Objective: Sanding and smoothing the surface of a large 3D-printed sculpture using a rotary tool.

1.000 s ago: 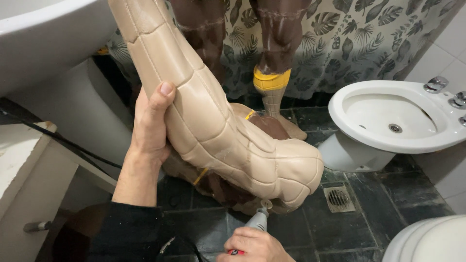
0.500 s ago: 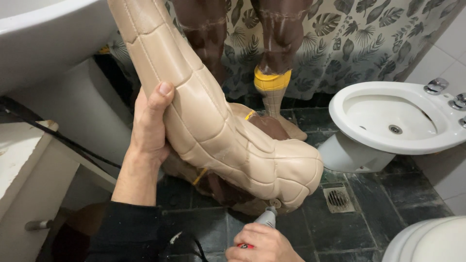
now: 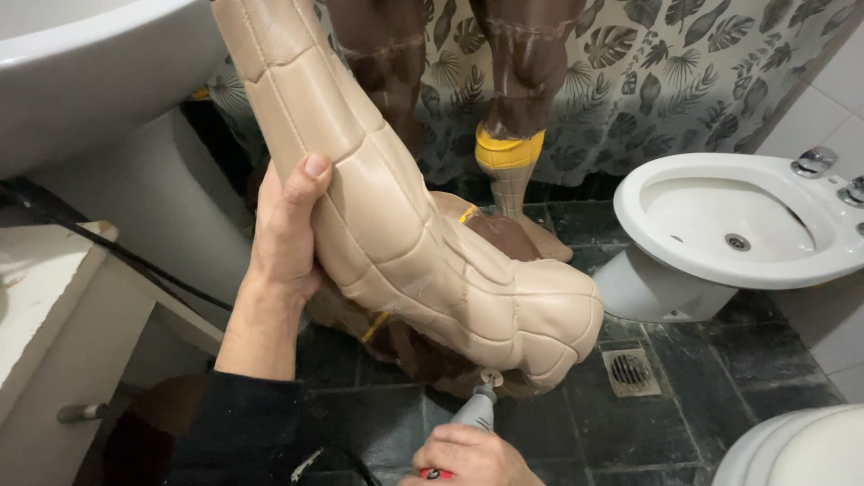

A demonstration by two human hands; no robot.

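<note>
While left hand (image 3: 286, 236) clasps tan boot (image 3: 423, 234) | right hand (image 3: 468, 457) grips rotary tool (image 3: 474, 412)

The left hand (image 3: 286, 234) sits left of centre in the frame, its forearm rising from the lower left out of a dark sleeve that ends just short of the wrist. The palm is pressed flat against what it steadies, the thumb pointing up with its nail facing the camera, the fingers wrapped round the far side (hidden from here). The wrist is nearly straight. The right hand (image 3: 468, 456) shows only at the bottom edge, a little right of centre: knuckles up, fingers curled tight in a fist-like grip, the thumb side toward the upper frame. Its wrist and forearm are cut off by the frame.
</note>
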